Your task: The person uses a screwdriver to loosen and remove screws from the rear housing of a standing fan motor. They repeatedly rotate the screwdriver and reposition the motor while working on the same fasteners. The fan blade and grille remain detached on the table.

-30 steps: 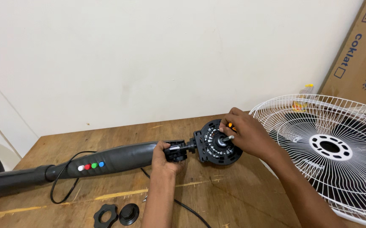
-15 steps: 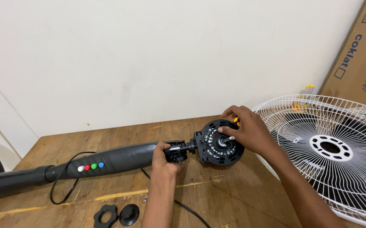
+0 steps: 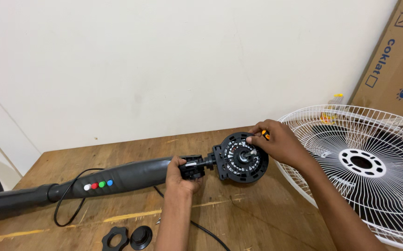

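Near the middle of the frame, the left hand (image 3: 183, 175) is clenching around the neck joint of a black fan body (image 3: 117, 177), which is lying lengthwise across the wooden tabletop (image 3: 238, 218) and stretching toward the left edge. A row of coloured buttons (image 3: 98, 185) is showing on the body's side. Just right of centre, the round black motor housing (image 3: 242, 157) is facing the camera, and the right hand (image 3: 278, 143) is resting on its upper right rim, fingers curled around a small orange-handled tool (image 3: 265, 135) whose tip is pointing at the hub. A white wire fan guard (image 3: 364, 167) is lying at the right. A black cord (image 3: 71, 209) is looping beneath the body, and two black round nuts (image 3: 127, 238) are sitting at the bottom edge.
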